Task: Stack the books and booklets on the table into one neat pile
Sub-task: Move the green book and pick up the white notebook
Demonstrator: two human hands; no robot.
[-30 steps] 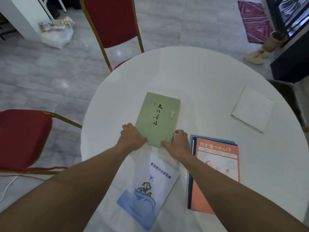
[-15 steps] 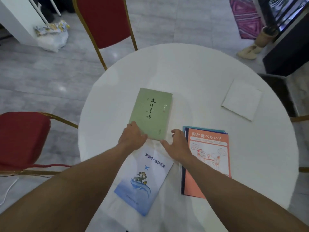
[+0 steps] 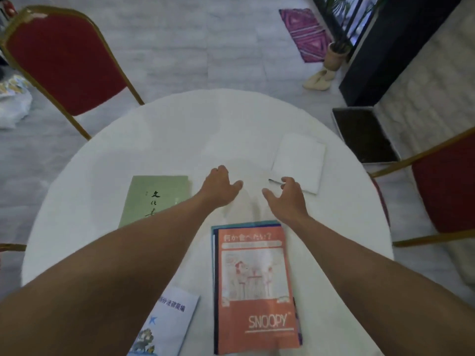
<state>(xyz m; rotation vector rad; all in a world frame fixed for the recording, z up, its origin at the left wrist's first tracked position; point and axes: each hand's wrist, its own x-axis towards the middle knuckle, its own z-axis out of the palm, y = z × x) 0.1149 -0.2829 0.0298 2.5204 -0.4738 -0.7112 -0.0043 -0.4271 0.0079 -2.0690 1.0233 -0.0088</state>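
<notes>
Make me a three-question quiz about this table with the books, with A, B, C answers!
1. Where is the green book?
A. left of the left hand
B. on a chair
C. on the orange booklet

2. What colour are the chair seats?
A. blue
B. red
C. yellow

3. What is the right hand doing?
A. gripping the green book
B. open, fingers at the white booklet's near edge
C. resting on a chair

Answers: 1 A, it lies flat on the table there. 2 B, all are red with gold frames. 3 B, fingers spread, nothing held.
</notes>
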